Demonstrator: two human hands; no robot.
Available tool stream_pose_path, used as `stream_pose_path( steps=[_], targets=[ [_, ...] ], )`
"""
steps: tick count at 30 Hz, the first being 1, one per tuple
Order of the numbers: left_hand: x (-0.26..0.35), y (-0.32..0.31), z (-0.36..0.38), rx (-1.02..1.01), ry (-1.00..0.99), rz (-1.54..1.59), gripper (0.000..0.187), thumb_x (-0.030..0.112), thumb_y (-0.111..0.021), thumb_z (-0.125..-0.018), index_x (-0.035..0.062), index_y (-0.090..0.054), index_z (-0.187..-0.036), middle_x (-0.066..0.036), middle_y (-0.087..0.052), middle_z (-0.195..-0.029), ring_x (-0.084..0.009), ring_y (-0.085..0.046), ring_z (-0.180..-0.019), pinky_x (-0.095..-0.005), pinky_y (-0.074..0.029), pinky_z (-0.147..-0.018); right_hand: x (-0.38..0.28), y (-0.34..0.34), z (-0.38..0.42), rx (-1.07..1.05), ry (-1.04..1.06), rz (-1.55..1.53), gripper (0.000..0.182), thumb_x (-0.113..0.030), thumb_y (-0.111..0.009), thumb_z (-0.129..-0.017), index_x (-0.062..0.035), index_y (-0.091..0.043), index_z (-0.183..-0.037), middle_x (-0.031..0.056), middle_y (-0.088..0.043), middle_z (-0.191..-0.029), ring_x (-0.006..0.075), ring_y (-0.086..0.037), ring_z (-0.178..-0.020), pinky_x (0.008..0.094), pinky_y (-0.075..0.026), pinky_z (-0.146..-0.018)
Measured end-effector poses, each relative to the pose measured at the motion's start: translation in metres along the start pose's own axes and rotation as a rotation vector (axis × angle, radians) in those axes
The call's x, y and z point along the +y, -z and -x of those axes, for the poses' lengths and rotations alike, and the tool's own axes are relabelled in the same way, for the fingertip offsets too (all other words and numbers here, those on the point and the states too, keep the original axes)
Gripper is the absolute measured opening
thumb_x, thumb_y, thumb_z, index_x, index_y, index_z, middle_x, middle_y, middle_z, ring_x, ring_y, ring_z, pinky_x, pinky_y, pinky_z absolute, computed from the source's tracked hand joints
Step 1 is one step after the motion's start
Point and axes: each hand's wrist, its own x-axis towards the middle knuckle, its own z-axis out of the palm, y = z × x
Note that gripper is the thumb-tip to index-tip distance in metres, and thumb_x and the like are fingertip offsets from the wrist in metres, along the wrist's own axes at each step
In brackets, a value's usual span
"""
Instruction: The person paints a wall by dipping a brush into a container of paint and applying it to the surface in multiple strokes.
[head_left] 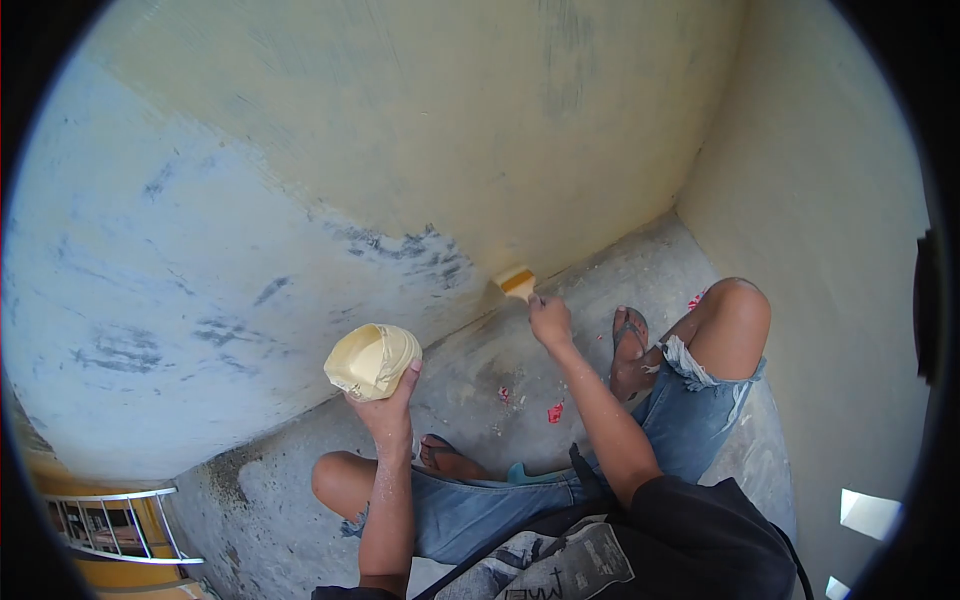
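Note:
My left hand (384,405) is wrapped round a paint tub (399,350) with cream-yellow paint in it, tilted a little in front of the wall. In my right hand (551,321) is a paintbrush (517,283), gripped by its handle. The brush's bristles touch the low part of the wall (420,110), close to the floor line. Around and right of the brush the wall is cream-yellow. To the left it is pale bluish white with dark scuffed patches.
A second wall (810,230) meets the painted one at a corner on the right. My bent legs and sandalled feet rest on the grey concrete floor (470,380), where pinkish-red scraps (555,412) lie. A white metal railing (120,525) stands at lower left.

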Motion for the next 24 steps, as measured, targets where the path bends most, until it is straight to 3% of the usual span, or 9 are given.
stream_pose_path(
  steps=[2,5,7,10,14,16,17,22,24],
  targets=[
    [-0.002,-0.002,-0.001,-0.006,0.004,0.003,0.066,0.007,-0.092,-0.074,-0.0033,-0.056,-0.129,-0.012,-0.067,-0.119,-0.0207,-0.066,-0.109,-0.035,-0.051,-0.099,-0.051,0.039,-0.005,0.049,0.106,-0.026,0.039,-0.034,-0.06,-0.1,0.0019,-0.075,-0.098,0.0194,-0.071,-0.075,0.0319,-0.07,-0.07,0.0414,-0.052,-0.071],
    [-0.002,-0.004,0.0,-0.015,0.025,0.011,0.066,0.007,-0.092,-0.074,-0.0031,-0.056,-0.129,-0.012,-0.067,-0.12,-0.0208,-0.066,-0.109,-0.0351,-0.051,-0.099,-0.122,0.106,0.016,-0.01,0.069,-0.211,0.037,-0.031,-0.062,-0.099,0.0036,-0.074,-0.096,0.027,-0.07,-0.088,0.0453,-0.069,-0.087,0.0446,-0.053,-0.077],
    [-0.004,-0.007,-0.001,-0.016,0.037,0.026,0.067,0.007,-0.092,-0.074,-0.003,-0.056,-0.129,-0.012,-0.067,-0.12,-0.0208,-0.066,-0.109,-0.0351,-0.051,-0.098,-0.13,0.116,0.019,0.136,0.239,-0.337,0.042,-0.036,-0.064,-0.098,0.0054,-0.074,-0.098,0.025,-0.073,-0.091,0.0417,-0.071,-0.087,0.0404,-0.053,-0.08],
    [-0.006,-0.007,0.001,-0.033,0.031,-0.022,0.067,0.007,-0.092,-0.074,-0.003,-0.055,-0.13,-0.012,-0.067,-0.121,-0.021,-0.066,-0.109,-0.0351,-0.051,-0.098,-0.11,0.1,0.012,0.105,0.22,-0.474,0.046,-0.04,-0.066,-0.098,0.005,-0.075,-0.1,0.0225,-0.075,-0.092,0.0384,-0.072,-0.088,0.0386,-0.053,-0.084],
    [-0.002,-0.013,0.003,-0.048,0.057,-0.005,0.069,0.007,-0.091,-0.075,-0.0032,-0.054,-0.131,-0.012,-0.066,-0.121,-0.0211,-0.065,-0.109,-0.0351,-0.051,-0.098,0.013,0.006,-0.029,0.053,0.109,-0.517,0.046,-0.043,-0.065,-0.098,0.0023,-0.076,-0.101,0.0223,-0.074,-0.092,0.0379,-0.072,-0.089,0.0388,-0.053,-0.086],
    [-0.008,-0.016,0.0,-0.059,0.058,0.017,0.069,0.006,-0.091,-0.075,-0.0032,-0.053,-0.132,-0.012,-0.066,-0.122,-0.0211,-0.065,-0.109,-0.035,-0.051,-0.098,0.057,-0.023,-0.03,0.173,0.138,-0.39,0.043,-0.044,-0.063,-0.101,-0.0039,-0.078,-0.1,0.009,-0.068,-0.071,0.0179,-0.065,-0.067,0.0334,-0.05,-0.067],
    [-0.012,-0.016,-0.002,-0.045,0.05,-0.022,0.07,0.006,-0.091,-0.075,-0.0031,-0.053,-0.132,-0.012,-0.066,-0.122,-0.0211,-0.065,-0.11,-0.035,-0.051,-0.098,0.065,-0.022,-0.026,0.171,0.126,-0.393,0.043,-0.044,-0.063,-0.101,-0.0039,-0.078,-0.1,0.009,-0.068,-0.071,0.0179,-0.065,-0.067,0.0334,-0.05,-0.067],
    [-0.009,-0.02,-0.002,-0.081,0.058,-0.021,0.071,0.006,-0.091,-0.075,-0.0029,-0.051,-0.133,-0.013,-0.065,-0.124,-0.0211,-0.064,-0.112,-0.0351,-0.05,-0.1,0.054,-0.009,-0.021,0.06,-0.158,-0.045,0.039,-0.04,-0.061,-0.098,-0.0043,-0.077,-0.1,0.0231,-0.073,-0.092,0.0422,-0.07,-0.089,0.0452,-0.053,-0.08],
    [-0.01,-0.019,0.0,-0.066,0.018,-0.034,0.072,0.007,-0.092,-0.075,-0.0029,-0.051,-0.134,-0.012,-0.064,-0.124,-0.0211,-0.063,-0.113,-0.0354,-0.049,-0.102,0.011,0.02,-0.007,0.018,-0.108,-0.115,0.039,-0.039,-0.06,-0.098,-0.0028,-0.076,-0.1,0.024,-0.072,-0.092,0.0427,-0.07,-0.089,0.0464,-0.052,-0.079]
  ],
)
